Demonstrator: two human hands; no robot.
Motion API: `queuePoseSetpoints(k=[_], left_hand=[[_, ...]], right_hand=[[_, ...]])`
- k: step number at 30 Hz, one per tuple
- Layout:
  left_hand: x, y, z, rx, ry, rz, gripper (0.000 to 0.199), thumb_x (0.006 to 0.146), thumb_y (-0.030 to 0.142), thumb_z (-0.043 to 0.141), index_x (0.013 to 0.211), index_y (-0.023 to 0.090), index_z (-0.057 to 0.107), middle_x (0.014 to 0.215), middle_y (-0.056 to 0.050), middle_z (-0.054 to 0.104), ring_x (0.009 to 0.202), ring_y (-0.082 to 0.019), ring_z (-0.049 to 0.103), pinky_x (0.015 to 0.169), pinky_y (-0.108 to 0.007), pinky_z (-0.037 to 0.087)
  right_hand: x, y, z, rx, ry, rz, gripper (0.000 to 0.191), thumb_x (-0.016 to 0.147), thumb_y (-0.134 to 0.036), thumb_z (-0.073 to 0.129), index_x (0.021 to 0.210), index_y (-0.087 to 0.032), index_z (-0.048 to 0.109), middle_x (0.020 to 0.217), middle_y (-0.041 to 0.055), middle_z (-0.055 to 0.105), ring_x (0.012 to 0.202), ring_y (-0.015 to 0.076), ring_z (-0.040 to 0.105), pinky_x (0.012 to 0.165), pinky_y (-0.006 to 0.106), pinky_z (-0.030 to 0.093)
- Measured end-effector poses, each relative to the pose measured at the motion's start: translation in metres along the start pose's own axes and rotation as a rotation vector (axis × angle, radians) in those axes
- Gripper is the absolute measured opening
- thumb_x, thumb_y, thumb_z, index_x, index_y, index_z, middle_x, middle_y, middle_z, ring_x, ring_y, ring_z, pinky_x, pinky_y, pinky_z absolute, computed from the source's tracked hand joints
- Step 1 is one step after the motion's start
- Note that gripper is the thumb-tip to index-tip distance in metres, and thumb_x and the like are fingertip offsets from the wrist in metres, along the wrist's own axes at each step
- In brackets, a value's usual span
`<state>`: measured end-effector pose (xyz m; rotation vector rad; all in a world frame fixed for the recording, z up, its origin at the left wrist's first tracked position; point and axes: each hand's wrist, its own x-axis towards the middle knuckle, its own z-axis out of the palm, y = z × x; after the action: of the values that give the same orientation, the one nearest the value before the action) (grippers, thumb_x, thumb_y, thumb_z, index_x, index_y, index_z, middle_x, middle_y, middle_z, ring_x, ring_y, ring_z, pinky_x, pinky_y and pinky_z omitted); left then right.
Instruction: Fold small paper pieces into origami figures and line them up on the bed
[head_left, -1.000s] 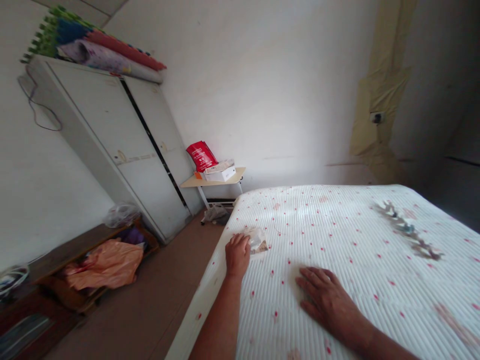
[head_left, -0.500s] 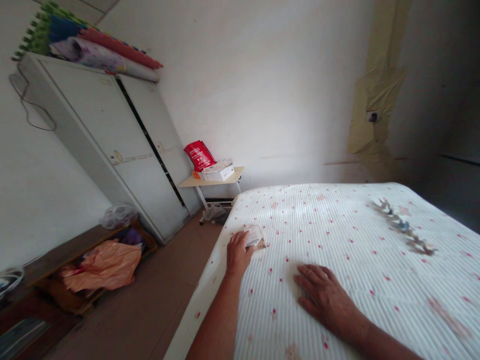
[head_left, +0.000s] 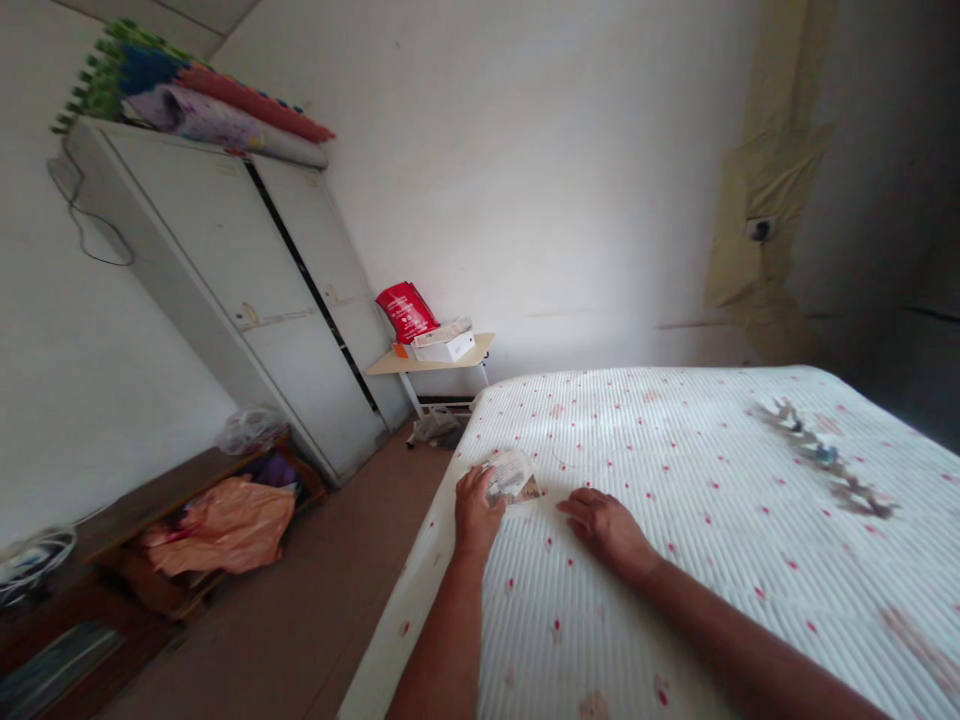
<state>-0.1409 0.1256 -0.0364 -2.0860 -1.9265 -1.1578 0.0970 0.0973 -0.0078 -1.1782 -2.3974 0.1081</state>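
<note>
Bed point(head_left: 637, 430), one: carried a white, ribbed cover point(head_left: 570, 640) scattered with red spots. Directly on it lay a printed paper piece point(head_left: 517, 480), near the left edge; small figures point(head_left: 827, 456), in slanting row, stood out farther right.

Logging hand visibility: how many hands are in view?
2: the left hand at the printed item on the bedcover, the right hand to the item's right, apart from it; no others show.

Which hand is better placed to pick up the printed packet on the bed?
Probably the left hand: its fingers appear to touch the packet's left side. The right hand is apart from it, off to the right over the bedspread.
</note>
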Motion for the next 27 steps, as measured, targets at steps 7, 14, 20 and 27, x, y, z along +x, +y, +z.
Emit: queuePoseSetpoints(k=[7,14,20,27], left_hand=[[-0.002,-0.005,0.002,-0.035,0.014,0.003,0.054,0.058,0.008,0.048,0.110,0.020,0.057,0.115,-0.007,0.057,0.111,-0.025,0.047,0.098,-0.041,0.038],[-0.002,0.000,-0.001,-0.030,-0.068,0.057,0.061,0.054,0.009,0.049,0.114,0.020,0.055,0.118,-0.007,0.054,0.112,-0.025,0.046,0.100,-0.041,0.036],[-0.001,0.007,-0.006,-0.015,-0.098,0.047,0.060,0.054,0.012,0.052,0.113,0.020,0.055,0.119,-0.007,0.053,0.113,-0.026,0.045,0.099,-0.042,0.036],[-0.002,0.006,-0.004,-0.001,-0.092,0.064,0.057,0.055,0.011,0.052,0.111,0.022,0.057,0.119,-0.007,0.054,0.112,-0.025,0.045,0.099,-0.042,0.036]], right_hand=[[0.043,-0.004,0.018,-0.139,-0.110,0.003,0.026,0.087,-0.024,0.043,0.107,-0.025,0.061,0.086,0.0051,0.063,0.077,0.0170,0.061,0.066,0.026,0.042],[0.052,-0.003,0.027,-0.228,-0.113,-0.074,0.032,0.093,-0.028,0.032,0.094,-0.018,0.062,0.082,0.0077,0.063,0.070,0.0163,0.060,0.061,0.025,0.039],[0.057,-0.003,0.029,-0.236,-0.094,-0.111,0.029,0.092,-0.027,0.035,0.089,-0.017,0.061,0.080,0.0074,0.063,0.071,0.0165,0.059,0.061,0.025,0.038],[0.053,0.000,0.028,-0.227,-0.067,-0.128,0.026,0.091,-0.024,0.035,0.089,-0.016,0.060,0.079,0.0067,0.062,0.068,0.0150,0.058,0.059,0.025,0.037]])
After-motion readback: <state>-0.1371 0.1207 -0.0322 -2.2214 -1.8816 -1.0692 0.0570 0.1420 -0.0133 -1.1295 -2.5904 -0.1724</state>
